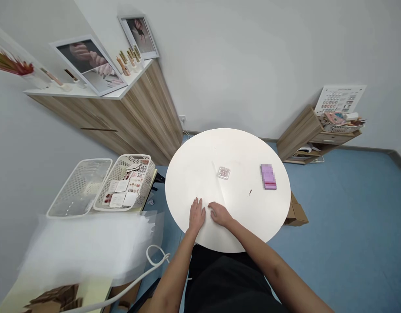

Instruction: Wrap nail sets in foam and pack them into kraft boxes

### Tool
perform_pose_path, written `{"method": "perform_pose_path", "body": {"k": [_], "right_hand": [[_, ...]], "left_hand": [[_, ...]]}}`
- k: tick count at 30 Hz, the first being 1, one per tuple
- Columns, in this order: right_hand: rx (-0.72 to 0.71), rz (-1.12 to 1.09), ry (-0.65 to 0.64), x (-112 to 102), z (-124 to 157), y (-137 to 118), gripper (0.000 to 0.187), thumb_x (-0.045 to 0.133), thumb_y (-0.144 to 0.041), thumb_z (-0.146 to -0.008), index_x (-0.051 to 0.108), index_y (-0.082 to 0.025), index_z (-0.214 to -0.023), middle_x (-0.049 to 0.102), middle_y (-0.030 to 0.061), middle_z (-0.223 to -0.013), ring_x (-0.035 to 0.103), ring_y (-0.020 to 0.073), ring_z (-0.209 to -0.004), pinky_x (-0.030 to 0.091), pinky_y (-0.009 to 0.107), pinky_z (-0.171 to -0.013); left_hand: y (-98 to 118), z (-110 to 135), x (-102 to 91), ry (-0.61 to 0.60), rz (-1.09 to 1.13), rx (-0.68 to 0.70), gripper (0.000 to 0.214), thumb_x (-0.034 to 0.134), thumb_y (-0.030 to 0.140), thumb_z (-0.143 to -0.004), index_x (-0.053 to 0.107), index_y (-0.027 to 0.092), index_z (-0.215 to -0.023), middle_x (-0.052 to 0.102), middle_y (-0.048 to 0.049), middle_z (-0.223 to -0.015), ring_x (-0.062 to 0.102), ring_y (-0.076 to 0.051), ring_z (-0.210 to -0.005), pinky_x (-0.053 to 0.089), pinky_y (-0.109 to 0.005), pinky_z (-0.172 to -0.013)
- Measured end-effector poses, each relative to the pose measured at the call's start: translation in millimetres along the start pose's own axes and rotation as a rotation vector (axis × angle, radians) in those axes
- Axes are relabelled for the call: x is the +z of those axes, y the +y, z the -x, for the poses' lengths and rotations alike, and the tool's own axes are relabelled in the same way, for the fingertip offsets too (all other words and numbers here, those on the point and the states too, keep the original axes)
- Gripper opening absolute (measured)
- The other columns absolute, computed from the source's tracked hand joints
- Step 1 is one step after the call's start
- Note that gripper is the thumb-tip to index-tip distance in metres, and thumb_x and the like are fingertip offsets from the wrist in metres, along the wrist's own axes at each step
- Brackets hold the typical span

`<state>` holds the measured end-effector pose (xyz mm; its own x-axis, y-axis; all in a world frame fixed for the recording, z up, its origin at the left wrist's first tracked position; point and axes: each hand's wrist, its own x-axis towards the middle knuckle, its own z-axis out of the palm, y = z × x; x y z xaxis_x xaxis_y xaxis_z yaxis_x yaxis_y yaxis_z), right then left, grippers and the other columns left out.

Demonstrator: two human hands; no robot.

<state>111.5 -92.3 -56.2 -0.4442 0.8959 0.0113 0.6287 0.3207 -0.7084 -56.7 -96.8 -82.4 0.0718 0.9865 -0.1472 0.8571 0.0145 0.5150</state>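
Observation:
A thin white sheet (pixel 208 187) lies on the round white table (pixel 242 143), hard to tell from the tabletop except along its right edge. My left hand (pixel 197 216) rests flat on the sheet near the table's front, its fingers spread. Close by on the right, my right hand (pixel 220 214) has curled fingers that seem to pinch the sheet; the fingertips are partly hidden. Beyond the hands sits a small clear square case (pixel 223 173) with pinkish contents, touched by neither hand.
A purple pack (pixel 268 177) and a small dark scrap (pixel 250 192) lie on the table's right. To the left stand a white basket of cards (pixel 124 182), another basket (pixel 79 187) and a stack of translucent sheets (pixel 89 243). A cardboard box (pixel 296 211) sits on the floor.

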Motion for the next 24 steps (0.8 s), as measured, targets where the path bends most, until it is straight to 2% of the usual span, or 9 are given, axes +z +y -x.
{"method": "perform_pose_path", "body": {"k": [3,5,9,14,17,19,21,24], "right_hand": [[0.112,0.078,0.171,-30.5,-14.9,23.8,0.031,0.046,-0.014,-0.086,0.054,-0.019,-0.115,0.060,0.0096,-0.114,0.054,0.0237,-0.108,0.047,0.039,-0.095],[0.168,0.152,0.209,-49.8,-30.5,42.5,0.033,0.049,-0.016,-0.084,0.052,-0.018,-0.117,0.058,0.0119,-0.117,0.052,0.0260,-0.109,0.047,0.041,-0.095],[0.254,0.257,0.231,-73.4,-65.1,79.9,0.044,0.054,-0.020,-0.082,0.048,-0.017,-0.125,0.053,0.0155,-0.127,0.048,0.0301,-0.116,0.045,0.046,-0.098],[0.284,0.285,0.248,-79.4,-98.9,116.0,0.060,0.059,-0.024,-0.077,0.041,-0.013,-0.134,0.046,0.0200,-0.141,0.039,0.0335,-0.132,0.036,0.050,-0.107],[0.311,0.300,0.182,-81.8,-111.2,127.3,0.067,0.063,-0.027,-0.075,0.040,-0.011,-0.135,0.045,0.0210,-0.142,0.038,0.0333,-0.135,0.031,0.049,-0.111],[0.319,0.298,0.166,-84.9,-114.1,129.9,0.064,0.064,-0.027,-0.074,0.043,-0.013,-0.133,0.051,0.0192,-0.137,0.044,0.0326,-0.129,0.035,0.047,-0.108],[0.306,0.284,0.212,-89.0,-111.8,128.8,0.058,0.064,-0.027,-0.074,0.046,-0.016,-0.128,0.056,0.0173,-0.128,0.050,0.0317,-0.120,0.041,0.045,-0.101],[0.265,0.243,0.335,-96.0,-98.6,120.4,0.056,0.064,-0.031,-0.077,0.046,-0.018,-0.128,0.058,0.0155,-0.122,0.053,0.0310,-0.112,0.046,0.044,-0.094]], "left_hand": [[2.0,7.6,9.2,0.018,-0.133,0.081,0.077,0.049,0.057,-0.089,0.029,0.017,-0.151,0.014,-0.0196,-0.160,0.012,-0.037,-0.148,0.013,-0.065,-0.114],[2.4,11.4,13.7,0.026,-0.188,0.110,0.093,0.054,0.068,-0.081,0.023,0.018,-0.153,0.008,-0.0203,-0.161,0.005,-0.039,-0.148,0.007,-0.067,-0.113],[-0.7,13.1,18.4,0.034,-0.231,0.121,0.099,0.052,0.074,-0.078,0.018,0.020,-0.154,0.008,-0.0198,-0.161,0.005,-0.039,-0.148,0.003,-0.065,-0.114],[-1.7,12.6,18.6,0.044,-0.258,0.120,0.099,0.048,0.078,-0.078,0.020,0.021,-0.154,0.014,-0.0191,-0.161,0.009,-0.039,-0.148,0.003,-0.065,-0.114],[0.1,13.2,17.2,0.050,-0.269,0.122,0.099,0.046,0.079,-0.078,0.021,0.021,-0.154,0.015,-0.0192,-0.160,0.011,-0.039,-0.148,0.003,-0.065,-0.114],[0.5,13.7,15.8,0.052,-0.273,0.123,0.100,0.045,0.080,-0.077,0.022,0.021,-0.154,0.015,-0.0196,-0.160,0.012,-0.039,-0.147,0.004,-0.065,-0.114],[0.2,14.2,14.4,0.050,-0.272,0.126,0.100,0.044,0.080,-0.078,0.022,0.020,-0.154,0.014,-0.0204,-0.160,0.011,-0.039,-0.147,0.004,-0.065,-0.114],[1.7,14.2,14.5,0.050,-0.268,0.140,0.099,0.044,0.079,-0.079,0.021,0.019,-0.154,0.012,-0.0213,-0.160,0.010,-0.041,-0.147,0.005,-0.067,-0.113]]}}
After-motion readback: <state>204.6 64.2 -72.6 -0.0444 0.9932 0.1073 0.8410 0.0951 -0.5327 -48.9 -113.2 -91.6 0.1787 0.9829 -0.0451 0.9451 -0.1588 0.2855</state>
